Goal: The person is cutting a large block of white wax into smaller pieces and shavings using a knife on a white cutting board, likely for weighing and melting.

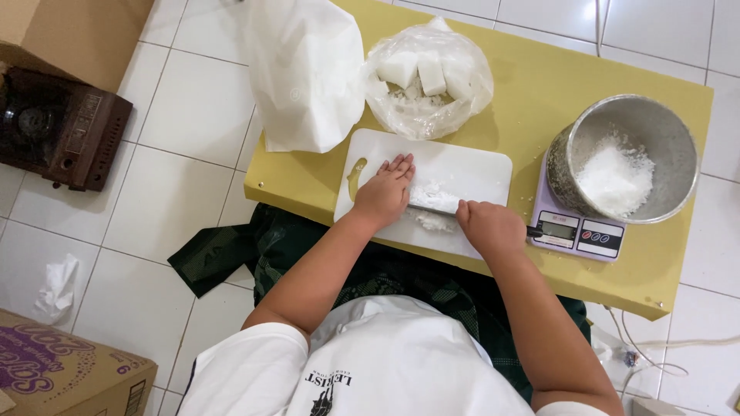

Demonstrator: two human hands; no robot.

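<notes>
My left hand (384, 191) lies flat, fingers together, on a white cutting board (482, 166) on a low yellow table (532, 85). Its fingertips rest beside a pile of white chopped flakes (433, 196). My right hand (489, 227) is closed around the handle of a knife (430, 209), whose blade lies across the flakes. A clear plastic bag (428, 77) holding white blocks sits just behind the board.
A metal bowl (624, 158) with white flakes stands on a small digital scale (574, 231) at the right. A white bag (307, 73) stands at the table's back left. Cardboard boxes (65, 374) and a dark brown appliance (62, 127) sit on the tiled floor at left.
</notes>
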